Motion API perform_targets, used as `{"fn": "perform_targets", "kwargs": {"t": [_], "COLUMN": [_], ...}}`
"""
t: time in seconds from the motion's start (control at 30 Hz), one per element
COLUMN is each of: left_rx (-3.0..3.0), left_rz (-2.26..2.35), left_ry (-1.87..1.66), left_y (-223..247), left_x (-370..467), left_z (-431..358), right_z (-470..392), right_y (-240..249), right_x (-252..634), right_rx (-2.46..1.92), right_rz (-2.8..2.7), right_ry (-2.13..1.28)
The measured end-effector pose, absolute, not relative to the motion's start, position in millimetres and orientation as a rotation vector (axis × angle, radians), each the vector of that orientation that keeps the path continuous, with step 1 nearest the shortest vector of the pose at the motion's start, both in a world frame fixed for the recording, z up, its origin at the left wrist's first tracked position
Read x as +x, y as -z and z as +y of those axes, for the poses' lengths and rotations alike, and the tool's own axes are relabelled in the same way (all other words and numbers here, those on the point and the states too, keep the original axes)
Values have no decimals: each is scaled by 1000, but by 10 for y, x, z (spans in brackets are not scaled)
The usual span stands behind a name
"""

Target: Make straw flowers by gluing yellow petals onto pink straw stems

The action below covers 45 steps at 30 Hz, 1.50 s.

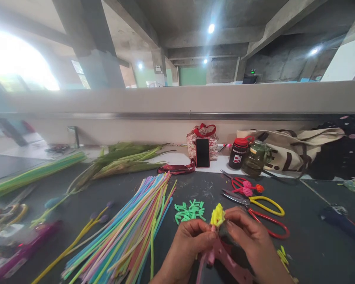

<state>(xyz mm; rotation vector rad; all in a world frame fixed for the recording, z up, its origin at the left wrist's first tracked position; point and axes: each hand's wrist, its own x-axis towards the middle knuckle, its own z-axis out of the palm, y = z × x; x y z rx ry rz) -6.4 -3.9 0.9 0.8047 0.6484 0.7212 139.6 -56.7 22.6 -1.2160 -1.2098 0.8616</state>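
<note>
In the head view, toward the table's (310,248) near edge, the left hand (183,244) pinches a yellow cluster (218,214) low down; the right hand (257,238) curls beside it, grip unclear. Light, even pressure there should bundle the pieces uncrushed

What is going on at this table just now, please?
A person's left hand and right hand hold a small yellow bundle between their fingertips, with something pink below it. Short green pieces lie loose just beyond the left hand. Long multicoloured strips are spread to the left, and scissors lie beyond the right hand.
</note>
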Motion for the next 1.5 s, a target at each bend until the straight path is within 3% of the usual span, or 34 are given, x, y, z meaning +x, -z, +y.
{"fn": "perform_targets", "kwargs": {"t": [0.5, 0.73, 0.93, 1.5], "left_rx": [761, 774, 742, 1004], "left_rz": [705, 706, 684, 828], "left_ry": [-720, -722, -707, -787], "left_y": [17, -26, -108, -142], "left_x": [-64, -59, -39, -20], "left_z": [-16, -29, -63, -67], "right_z": [-558, -605, -607, -605], "right_y": [-225, -178, -159, -215], "right_x": [1436, 1468, 1476, 1437], "right_rx": [-1300, -1347, -1329, -1312], "right_rz": [-1218, -1347, -1421, -1533], "right_ry": [-740, -395, -298, -297]}}
